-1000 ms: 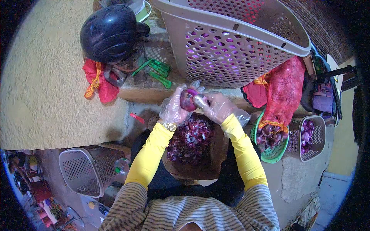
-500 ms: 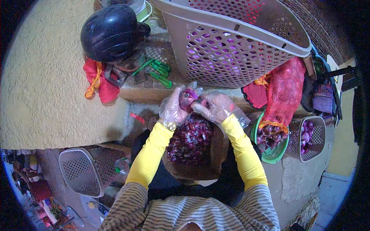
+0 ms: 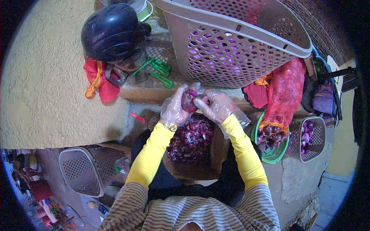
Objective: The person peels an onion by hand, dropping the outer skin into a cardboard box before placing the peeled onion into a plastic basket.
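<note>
My left hand (image 3: 174, 107), in a clear plastic glove, is wrapped round a purple-red onion (image 3: 189, 101). My right hand (image 3: 217, 107), gloved the same way, is closed close against the onion's right side, its thumb touching or nearly touching it. Something dark shows at those fingertips and a bit of red through the glove, too hidden to name. Below both hands, a cardboard box (image 3: 218, 156) holds a heap of purple onion skins (image 3: 189, 140).
Beyond my hands, a large perforated basket (image 3: 235, 57) holds onions. A red mesh sack (image 3: 286, 90) spills onions into a green basket (image 3: 274, 154); a smaller basket (image 3: 319, 148) of onions stands beside it. Left are a dark helmet (image 3: 111, 32), green-handled tools (image 3: 160, 71) and another basket (image 3: 79, 171).
My left hand has turned the onion slightly, and my right thumb has shifted a little along its side. Both hands stay over the box.
</note>
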{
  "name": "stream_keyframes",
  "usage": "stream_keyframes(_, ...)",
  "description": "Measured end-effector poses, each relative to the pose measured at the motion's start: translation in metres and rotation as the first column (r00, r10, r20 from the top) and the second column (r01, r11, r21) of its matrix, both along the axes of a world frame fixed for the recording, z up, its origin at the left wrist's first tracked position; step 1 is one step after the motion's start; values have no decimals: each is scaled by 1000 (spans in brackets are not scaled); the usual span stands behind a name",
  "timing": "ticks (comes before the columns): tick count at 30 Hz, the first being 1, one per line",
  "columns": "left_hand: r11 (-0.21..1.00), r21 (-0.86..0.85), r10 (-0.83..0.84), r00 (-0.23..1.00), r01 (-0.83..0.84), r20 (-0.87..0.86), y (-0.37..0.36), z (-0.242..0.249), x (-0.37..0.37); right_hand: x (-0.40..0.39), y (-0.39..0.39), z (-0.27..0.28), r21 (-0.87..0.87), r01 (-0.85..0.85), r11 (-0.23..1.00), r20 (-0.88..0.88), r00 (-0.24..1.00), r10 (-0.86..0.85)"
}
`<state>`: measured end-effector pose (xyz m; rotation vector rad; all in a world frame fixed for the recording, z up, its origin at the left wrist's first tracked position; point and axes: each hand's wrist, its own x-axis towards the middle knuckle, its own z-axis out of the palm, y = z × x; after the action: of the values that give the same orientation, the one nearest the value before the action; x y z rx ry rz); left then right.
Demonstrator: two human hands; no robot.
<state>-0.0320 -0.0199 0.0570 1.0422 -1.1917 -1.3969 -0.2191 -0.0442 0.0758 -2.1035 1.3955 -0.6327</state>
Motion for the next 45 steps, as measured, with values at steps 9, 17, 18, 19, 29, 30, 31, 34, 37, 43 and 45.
stream_keyframes(9,999,31,-38,966,31,256,-26,-71,7,-1,-2,-4,-66,-125,990,-40,992,122)
stream_keyframes(17,927,-359,134,794,112,593,-16,-73,16,-2,-1,3,-96,-26,995,-89,996,18)
stream_keyframes(18,927,-359,133,795,113,592,-16,-68,14,-2,-1,5,-103,-15,995,-126,992,2)
stream_keyframes(19,980,-194,24,927,52,374,-17,-62,13,-2,0,7,-103,-13,995,-126,992,0)
stream_keyframes(29,898,-394,103,778,196,620,-8,-44,15,-7,0,18,-115,-133,984,-80,989,124)
stream_keyframes(30,898,-394,103,778,196,620,-19,-72,21,-7,0,18,-123,-135,983,-65,990,128)
stream_keyframes(31,989,25,-149,989,149,23,-39,-123,29,-8,-1,18,-123,-135,983,-65,990,128)
stream_keyframes(34,921,351,5,894,171,-448,-41,-143,12,-11,-1,16,-131,-129,983,-226,969,97)
stream_keyframes(37,968,252,75,970,-14,-233,-38,-138,8,-12,-1,15,-161,-137,977,-220,970,100)
stream_keyframes(43,940,311,-27,938,142,-345,-41,-128,17,-12,0,17,-119,-135,984,-216,971,107)
stream_keyframes(45,900,340,-96,887,272,-453,-34,-110,20,-11,0,15,-141,-127,982,-215,972,94)
